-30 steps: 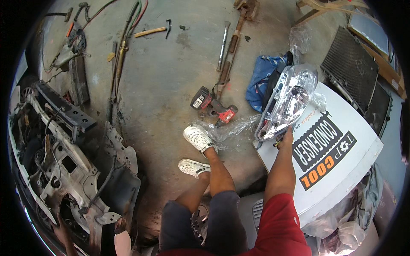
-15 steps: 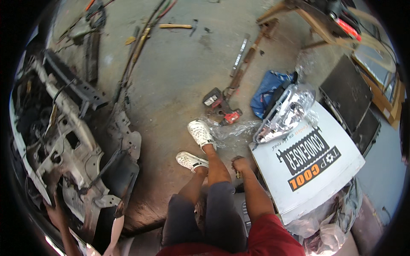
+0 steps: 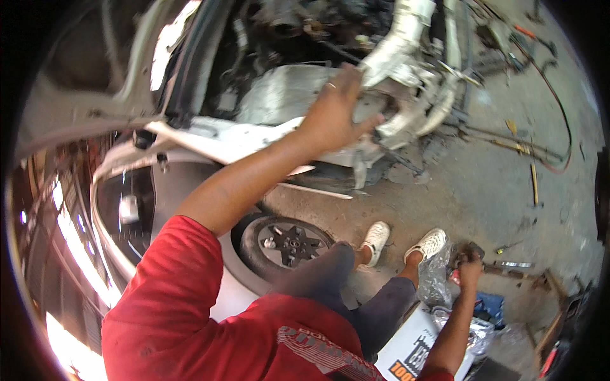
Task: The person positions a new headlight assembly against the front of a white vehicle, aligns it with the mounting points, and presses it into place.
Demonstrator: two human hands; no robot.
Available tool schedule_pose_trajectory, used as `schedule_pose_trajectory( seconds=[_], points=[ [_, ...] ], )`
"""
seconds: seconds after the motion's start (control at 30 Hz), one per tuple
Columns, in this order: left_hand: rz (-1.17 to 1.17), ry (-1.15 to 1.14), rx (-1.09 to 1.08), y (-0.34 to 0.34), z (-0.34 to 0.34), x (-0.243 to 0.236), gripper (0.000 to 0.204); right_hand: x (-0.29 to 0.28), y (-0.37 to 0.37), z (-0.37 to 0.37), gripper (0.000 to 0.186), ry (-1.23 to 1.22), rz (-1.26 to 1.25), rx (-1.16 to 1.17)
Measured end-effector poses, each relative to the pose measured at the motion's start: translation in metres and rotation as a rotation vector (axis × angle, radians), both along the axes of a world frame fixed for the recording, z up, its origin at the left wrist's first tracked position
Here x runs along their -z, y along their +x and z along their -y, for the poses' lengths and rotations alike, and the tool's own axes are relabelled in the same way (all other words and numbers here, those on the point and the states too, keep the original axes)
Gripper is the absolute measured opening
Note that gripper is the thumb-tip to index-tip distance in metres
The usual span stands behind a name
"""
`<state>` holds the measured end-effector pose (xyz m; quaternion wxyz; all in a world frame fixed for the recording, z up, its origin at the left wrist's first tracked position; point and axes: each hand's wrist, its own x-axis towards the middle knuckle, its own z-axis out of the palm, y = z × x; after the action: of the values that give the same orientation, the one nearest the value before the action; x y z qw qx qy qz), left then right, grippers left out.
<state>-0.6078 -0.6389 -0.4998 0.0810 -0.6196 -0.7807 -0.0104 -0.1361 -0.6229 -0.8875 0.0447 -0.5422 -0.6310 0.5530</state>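
Note:
My left hand (image 3: 333,114) is over the white front bodywork (image 3: 267,130) of a stripped car, fingers spread and touching or close to the pale metal structure beside the open engine bay (image 3: 298,22). My right hand (image 3: 469,265) is low at the right, fingers curled over a red-and-black cordless drill (image 3: 455,275); whether it grips the drill or something smaller is unclear. Below it, a clear headlight (image 3: 481,336) on a white printed box (image 3: 394,343) is partly hidden by my forearm, next to a blue bag (image 3: 490,305) and clear plastic wrap (image 3: 435,279).
A car wheel (image 3: 292,244) sits beside my legs, with an open body panel (image 3: 89,108) at upper left. Hoses (image 3: 559,101), a hammer (image 3: 535,184), long metal bars (image 3: 521,147) and a wooden stand (image 3: 549,330) lie or stand on the right.
My view has swung left to the car. My left hand has moved up over the bodywork; my right hand, earlier at the headlight, has drawn away and is now over the drill.

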Motion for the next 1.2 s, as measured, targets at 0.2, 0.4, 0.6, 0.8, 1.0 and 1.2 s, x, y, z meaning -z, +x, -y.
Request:
schedule_pose_trajectory(
  seconds=[0.2, 0.4, 0.6, 0.8, 1.0, 1.2],
  points=[
    [0.425, -0.563, -0.198, 0.024, 0.268, -0.099, 0.036, -0.249, -0.216, 0.107, 0.034, -0.386, -0.513, -0.414],
    [0.603, -0.894, -0.364, 0.027, 0.441, -0.087, 0.039, -0.306, -0.339, 0.221, 0.053, -0.575, -0.800, -0.430],
    [0.553, -0.805, -0.126, -0.053, 0.475, -0.100, 0.048, -0.336, -0.446, 0.278, 0.066, -0.677, -1.093, 0.140],
    [0.303, -0.734, 0.325, -0.103, 0.453, -0.096, 0.024, -0.331, -0.498, 0.294, 0.054, -0.727, -1.195, 0.311],
    [0.022, -0.765, 0.692, -0.107, 0.413, -0.026, 0.022, -0.331, -0.497, 0.288, 0.048, -0.742, -1.142, 0.234],
    [-0.235, -0.839, 0.802, -0.100, 0.393, 0.012, 0.028, -0.344, -0.506, 0.287, 0.036, -0.675, -0.991, 0.384]
  ],
)
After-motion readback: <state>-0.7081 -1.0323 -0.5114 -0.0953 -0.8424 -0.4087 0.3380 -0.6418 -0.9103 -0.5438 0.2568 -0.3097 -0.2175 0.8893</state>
